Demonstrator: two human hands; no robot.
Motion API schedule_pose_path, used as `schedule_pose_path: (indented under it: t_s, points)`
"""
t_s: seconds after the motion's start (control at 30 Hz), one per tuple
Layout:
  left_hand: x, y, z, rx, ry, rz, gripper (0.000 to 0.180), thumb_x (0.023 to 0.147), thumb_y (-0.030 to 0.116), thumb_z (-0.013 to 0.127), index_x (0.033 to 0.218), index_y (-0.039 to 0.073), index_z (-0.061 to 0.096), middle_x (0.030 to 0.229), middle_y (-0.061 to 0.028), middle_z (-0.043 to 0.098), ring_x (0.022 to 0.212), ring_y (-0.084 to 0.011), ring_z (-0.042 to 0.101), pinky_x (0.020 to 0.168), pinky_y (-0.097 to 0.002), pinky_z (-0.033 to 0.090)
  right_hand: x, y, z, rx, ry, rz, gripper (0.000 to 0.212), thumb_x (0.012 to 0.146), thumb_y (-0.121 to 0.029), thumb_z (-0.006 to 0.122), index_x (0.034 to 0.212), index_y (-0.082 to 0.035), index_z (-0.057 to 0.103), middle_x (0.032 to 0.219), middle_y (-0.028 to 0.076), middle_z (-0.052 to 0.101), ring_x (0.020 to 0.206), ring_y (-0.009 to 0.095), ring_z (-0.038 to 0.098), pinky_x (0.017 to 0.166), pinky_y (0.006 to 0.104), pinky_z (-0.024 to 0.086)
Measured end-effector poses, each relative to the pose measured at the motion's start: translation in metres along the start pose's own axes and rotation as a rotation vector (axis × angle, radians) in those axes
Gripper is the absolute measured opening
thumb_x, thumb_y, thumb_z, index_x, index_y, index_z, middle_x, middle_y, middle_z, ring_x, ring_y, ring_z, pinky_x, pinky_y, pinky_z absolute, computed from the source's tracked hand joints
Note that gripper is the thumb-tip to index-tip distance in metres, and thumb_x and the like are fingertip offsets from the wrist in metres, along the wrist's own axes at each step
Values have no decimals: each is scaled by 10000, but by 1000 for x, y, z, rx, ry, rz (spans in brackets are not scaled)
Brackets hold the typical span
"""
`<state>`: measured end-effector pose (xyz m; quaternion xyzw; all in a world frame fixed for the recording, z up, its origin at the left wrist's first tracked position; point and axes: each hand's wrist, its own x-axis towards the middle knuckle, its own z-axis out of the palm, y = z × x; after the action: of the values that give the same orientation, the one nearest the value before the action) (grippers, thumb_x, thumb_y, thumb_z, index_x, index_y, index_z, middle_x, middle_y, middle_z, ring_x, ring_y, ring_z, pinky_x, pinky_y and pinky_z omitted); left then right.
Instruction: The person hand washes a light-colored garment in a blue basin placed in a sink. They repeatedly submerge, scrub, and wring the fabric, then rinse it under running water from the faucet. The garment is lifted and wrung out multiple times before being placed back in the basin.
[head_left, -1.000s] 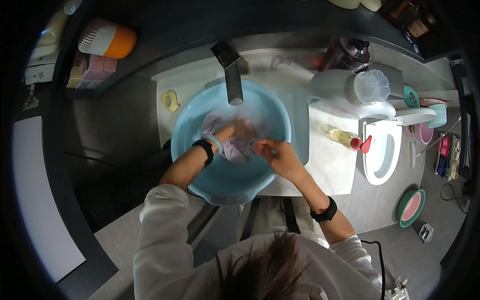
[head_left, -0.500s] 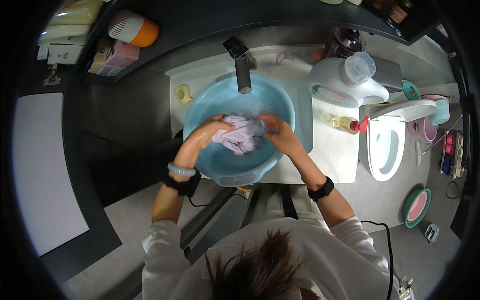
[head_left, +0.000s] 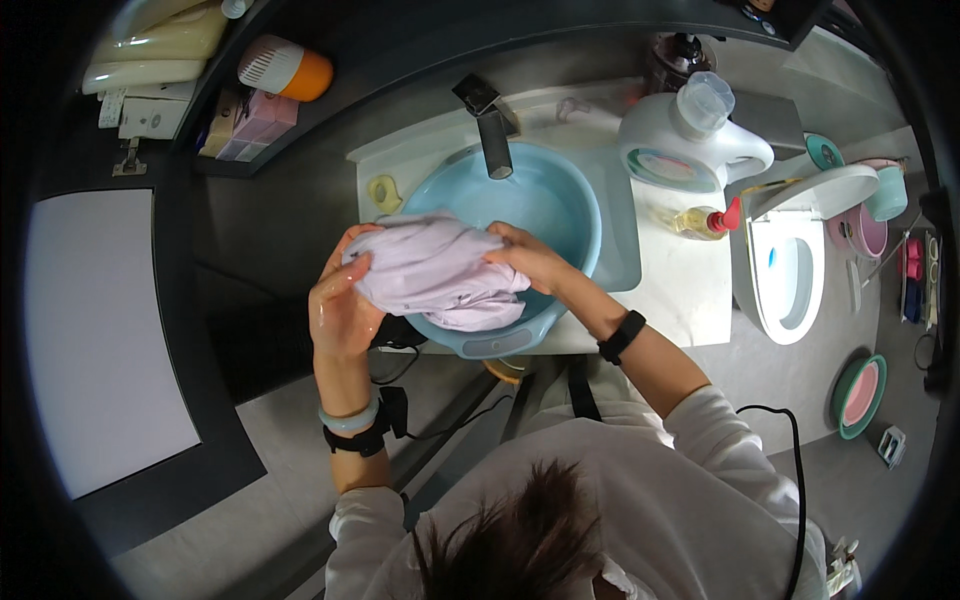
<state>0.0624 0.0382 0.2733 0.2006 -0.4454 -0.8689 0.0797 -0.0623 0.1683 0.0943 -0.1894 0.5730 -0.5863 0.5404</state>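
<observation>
A wet, pale lilac bundle of cloth (head_left: 440,275) is held bunched above the light blue plastic basin (head_left: 580,215). My left hand (head_left: 345,300) grips its left end, thumb on top and the palm turned up. On the opposite side my right hand (head_left: 525,257) pinches the cloth, fingers partly hidden in the folds. The bundle covers the basin's front left part, and what kind of garment it is I cannot tell. Over the basin's back rim reaches a dark square faucet (head_left: 494,140); some water shows in the basin.
Right of the basin, the white counter (head_left: 680,300) holds a large white detergent jug (head_left: 665,145) and a pump bottle with a red top (head_left: 708,222). A yellow-green ring-shaped item (head_left: 384,193) lies at the back left. Further right stands a toilet (head_left: 790,285) with its lid raised.
The cloth has come up out of the basin and toward the left, and looks more spread out. Both hands have risen with it; my left hand has turned palm up.
</observation>
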Motion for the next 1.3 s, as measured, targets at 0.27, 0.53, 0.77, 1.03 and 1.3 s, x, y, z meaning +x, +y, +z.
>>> schedule_pose_path:
  t_s: [0.27, 0.53, 0.77, 1.03, 1.3]
  points:
    - [44, -92, -58, -168, 380, -108, 312, 871, 323, 522, 1066, 79, 502, 1102, -101, 530, 1062, -239, 485, 925, -378, 376, 0, -12, 46, 28, 245, -377, 420, 652, -181, 592, 1014, 31, 555, 1068, 235, 527, 989, 315, 515, 839, 351, 423]
    - [71, -130, -100, -121, 380, -391, 301, 885, 371, 486, 973, 86, 533, 885, -64, 569, 819, -198, 566, 737, -369, 472, -23, -10, 72, -446, 311, -581, 347, 633, -223, 688, 907, -21, 623, 997, 144, 549, 936, 321, 533, 773, 389, 446]
    - [55, -148, -113, -278, 99, -343, 298, 886, 345, 484, 989, 70, 535, 919, -75, 584, 838, -211, 576, 768, -360, 474, -4, -10, 66, -521, 531, -565, 227, 740, -300, 601, 794, -80, 619, 848, 136, 616, 719, 332, 594, 594, 407, 478]
    - [90, -157, -76, -270, 185, -437, 309, 891, 291, 460, 1063, 44, 533, 1031, -106, 592, 929, -219, 579, 825, -348, 471, 26, -14, 6, -711, 543, -130, 356, 779, -365, 530, 875, -34, 621, 852, 171, 623, 730, 361, 593, 657, 433, 476]
    - [120, -117, -138, 726, 294, -611, 620, 817, 450, 547, 1272, 58, 392, 1299, -134, 411, 1118, -240, 479, 866, -388, 448, 36, 38, -57, -1251, 219, -225, 344, 847, -278, 461, 1005, 8, 568, 1016, 208, 569, 1042, 378, 469, 992, 483, 258]
